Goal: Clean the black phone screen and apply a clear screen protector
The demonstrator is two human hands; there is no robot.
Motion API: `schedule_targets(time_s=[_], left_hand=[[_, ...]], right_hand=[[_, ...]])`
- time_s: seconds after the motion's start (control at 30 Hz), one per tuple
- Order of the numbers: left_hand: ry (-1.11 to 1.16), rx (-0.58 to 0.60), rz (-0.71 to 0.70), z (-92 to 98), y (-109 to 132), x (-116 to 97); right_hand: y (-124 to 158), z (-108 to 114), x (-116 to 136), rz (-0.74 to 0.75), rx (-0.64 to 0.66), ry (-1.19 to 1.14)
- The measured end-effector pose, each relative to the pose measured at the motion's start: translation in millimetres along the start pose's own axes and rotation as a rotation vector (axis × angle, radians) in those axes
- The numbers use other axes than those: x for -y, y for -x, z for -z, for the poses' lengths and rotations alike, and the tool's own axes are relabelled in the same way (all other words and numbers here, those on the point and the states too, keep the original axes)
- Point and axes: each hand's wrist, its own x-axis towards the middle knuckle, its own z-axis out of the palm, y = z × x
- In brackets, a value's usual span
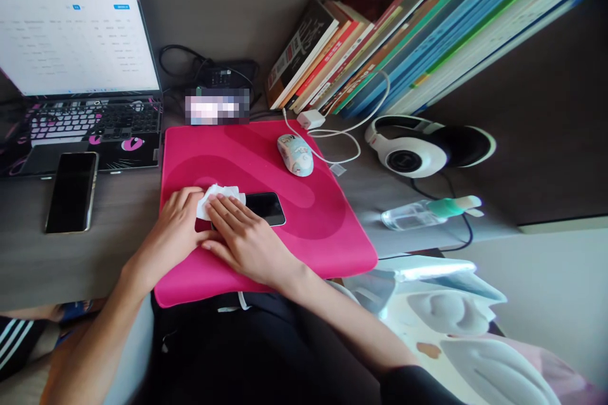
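Note:
A smartphone with a dark screen lies on the pink desk mat, its left part hidden under a crumpled white tissue and my hands. My right hand presses the tissue onto the phone, fingers laid together and nearly straight over it. At the phone's left end is my left hand, curved with its fingertips at the tissue's edge and its thumb by the phone's lower side. Its exact contact with the phone is partly hidden. Farther up the mat sits a pale patterned mouse.
On the left stand an open laptop and a second phone. Books lean at the back. Right of the mat are a white charger with its cable, headphones and a clear spray bottle. A bag is below.

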Motion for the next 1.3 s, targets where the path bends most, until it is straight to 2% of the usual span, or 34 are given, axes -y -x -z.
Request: schedule_targets(time_s=[0.27, 0.4, 0.53, 0.67, 0.93, 1.07, 1.3], left_hand=[[0.045, -0.019, 0.012, 0.8, -1, -1], [0.038, 0.008, -0.013, 1.7, 0, 1], [0.018, 0.028, -0.016, 3.5, 1, 1], [0.015, 0.029, -0.015, 6.8, 0, -3], [0.004, 0.034, -0.024, 6.4, -1, -1], [-0.001, 0.041, -0.011, 6.3, -1, 0], [-0.016, 0.027, -0.026, 8.8, -1, -1]], right_hand=[[29, 7, 8, 0.055, -0.027, 0.025], [37, 12, 0, 0.073, -0.057, 0.051], [50, 31, -14, 0.022, -0.085, 0.072], [66, 49, -33, -0.085, -0.048, 0.109], [77, 68, -45, -0.072, 0.047, 0.116], [74, 64, -50, -0.103, 0.007, 0.115], [55, 36, -71, -0.177, -0.100, 0.094]])
